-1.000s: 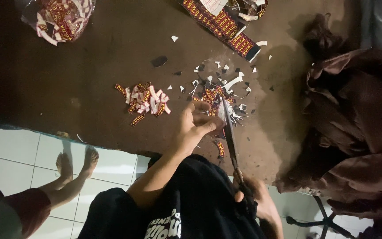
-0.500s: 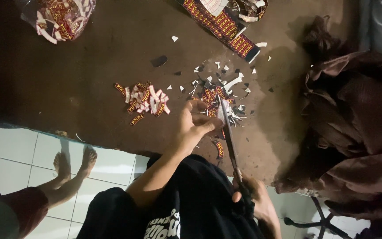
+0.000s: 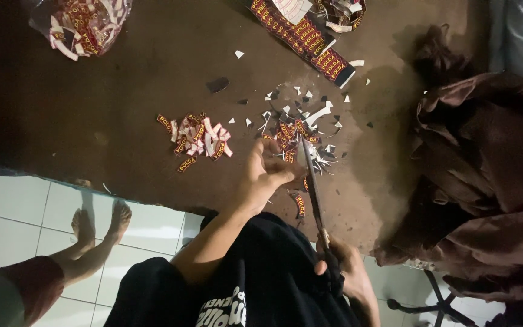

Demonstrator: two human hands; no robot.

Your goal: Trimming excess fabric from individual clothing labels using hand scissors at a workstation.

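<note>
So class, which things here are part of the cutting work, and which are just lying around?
In use:
scissors in right hand
left hand at the label scraps
cut label pile
label strip

Lying about:
brown cloth
plastic bag
another person's feet

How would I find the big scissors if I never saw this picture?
Start at the dark brown mat, then find the heap of cut labels near its middle. The scissors run from that heap down to the right hand: long, thin, shiny metal, unlike the small scraps.
</note>
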